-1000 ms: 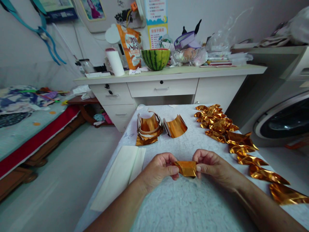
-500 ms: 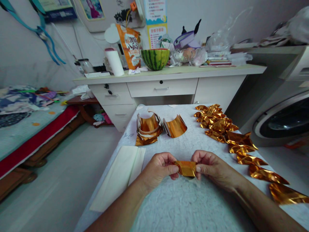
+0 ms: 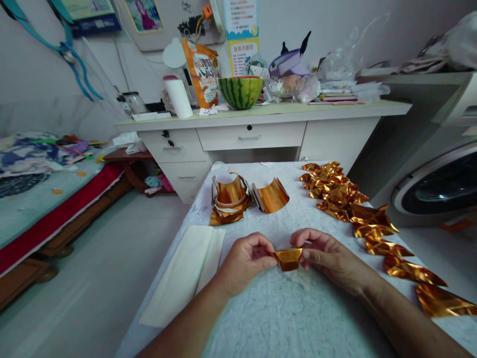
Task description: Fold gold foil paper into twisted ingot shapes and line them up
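A small folded piece of gold foil (image 3: 288, 259) is held above the cloth-covered table between both hands. My left hand (image 3: 249, 259) pinches its left end, and my right hand (image 3: 323, 256) grips its right end between thumb and fingers. Beyond them stand a curled stack of gold sheets (image 3: 229, 196) and a smaller curved stack (image 3: 273, 195). Along the right side of the table (image 3: 261, 318) runs a row of folded gold foil pieces (image 3: 380, 244). Left of my left hand lies a flat stack of pale paper (image 3: 179, 271).
Behind the table is a white desk (image 3: 253, 135) bearing a cut watermelon (image 3: 240, 92), an orange pouch (image 3: 203, 74) and a paper roll (image 3: 179, 98). A washing machine (image 3: 439, 154) stands at the right, a bed (image 3: 55, 199) at the left.
The foil piece between my hands now looks narrower at its lower edge, with its left end pinched tighter. My right fingers have shifted slightly left and up.
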`<state>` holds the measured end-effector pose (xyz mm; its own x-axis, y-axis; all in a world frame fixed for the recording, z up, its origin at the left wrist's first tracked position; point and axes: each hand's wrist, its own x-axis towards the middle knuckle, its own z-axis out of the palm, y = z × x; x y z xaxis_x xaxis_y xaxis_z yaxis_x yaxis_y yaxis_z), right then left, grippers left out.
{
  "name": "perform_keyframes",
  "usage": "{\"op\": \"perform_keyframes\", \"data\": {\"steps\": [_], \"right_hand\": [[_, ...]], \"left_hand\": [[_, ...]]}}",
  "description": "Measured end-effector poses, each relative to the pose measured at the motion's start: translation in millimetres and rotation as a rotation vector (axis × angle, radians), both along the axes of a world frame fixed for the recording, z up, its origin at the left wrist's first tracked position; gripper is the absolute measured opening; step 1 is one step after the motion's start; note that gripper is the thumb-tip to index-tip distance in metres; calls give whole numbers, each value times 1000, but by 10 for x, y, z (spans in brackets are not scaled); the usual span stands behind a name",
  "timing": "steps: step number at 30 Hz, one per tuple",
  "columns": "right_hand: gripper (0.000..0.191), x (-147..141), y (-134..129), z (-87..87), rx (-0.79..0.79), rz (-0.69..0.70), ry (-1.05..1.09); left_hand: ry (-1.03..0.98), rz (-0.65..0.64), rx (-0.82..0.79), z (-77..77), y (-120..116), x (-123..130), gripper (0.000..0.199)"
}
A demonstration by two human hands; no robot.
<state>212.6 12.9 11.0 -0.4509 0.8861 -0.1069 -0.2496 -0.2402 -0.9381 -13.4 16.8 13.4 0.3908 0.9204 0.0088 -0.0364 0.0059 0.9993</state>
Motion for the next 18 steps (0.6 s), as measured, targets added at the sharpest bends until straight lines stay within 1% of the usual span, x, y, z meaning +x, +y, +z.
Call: {"op": "perform_keyframes", "data": {"steps": [2, 4, 6, 10, 13, 16, 18], "right_hand": [[27, 12, 2, 1, -2, -41, -7], [31, 19, 4, -8, 25, -91, -40], [31, 16, 4, -20, 77, -126, -118], [30, -25, 0, -42, 114, -110, -285], [30, -63, -1, -65, 130, -133, -354], [25, -85, -4, -93, 220, -211, -423], [20, -90, -11, -107, 300, -274, -508]], "left_hand": [[162, 9, 218, 28, -25, -11, 9], [302, -23, 394, 38, -54, -17, 12], [407, -52, 518, 18, -76, -16, 16], [529, -37, 704, -70, -87, -2, 20], [560, -21, 732, -81, -95, 9, 23], [505, -23, 676, -26, -120, 19, 27], [444, 0, 620, 14, -140, 26, 34]]}}
